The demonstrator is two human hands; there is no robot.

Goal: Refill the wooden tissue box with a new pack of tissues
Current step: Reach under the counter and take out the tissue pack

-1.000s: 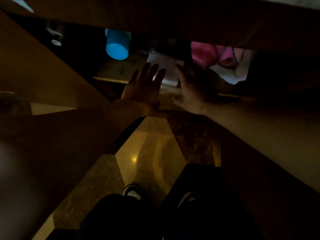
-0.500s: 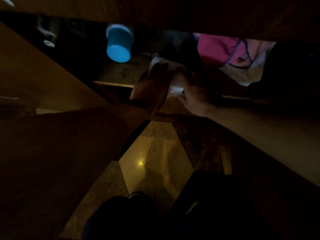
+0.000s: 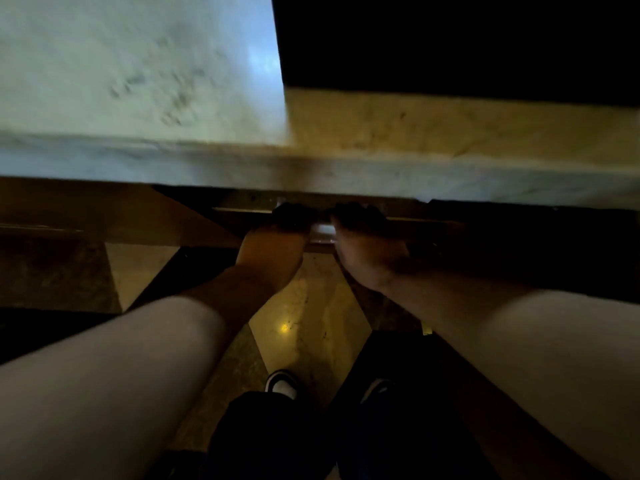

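Both my hands reach into a dark cabinet under a marble counter. My left hand (image 3: pixel 277 237) and my right hand (image 3: pixel 363 244) sit side by side, fingers curled over a pale tissue pack (image 3: pixel 322 233), of which only a narrow strip shows between them. The fingertips are lost in shadow beneath the counter edge. The wooden tissue box is not in view.
The pale marble countertop (image 3: pixel 138 81) and its thick front edge (image 3: pixel 450 181) overhang the cabinet opening. An open wooden cabinet door (image 3: pixel 104 216) stands at the left. Below lie a patterned stone floor (image 3: pixel 311 306) and my shoes (image 3: pixel 282 384).
The view has tilted up, so the counter now hides the cabinet's inside, the blue cup and the pink cloth. My hands have closed around the pale pack and drawn nearer the cabinet's front.
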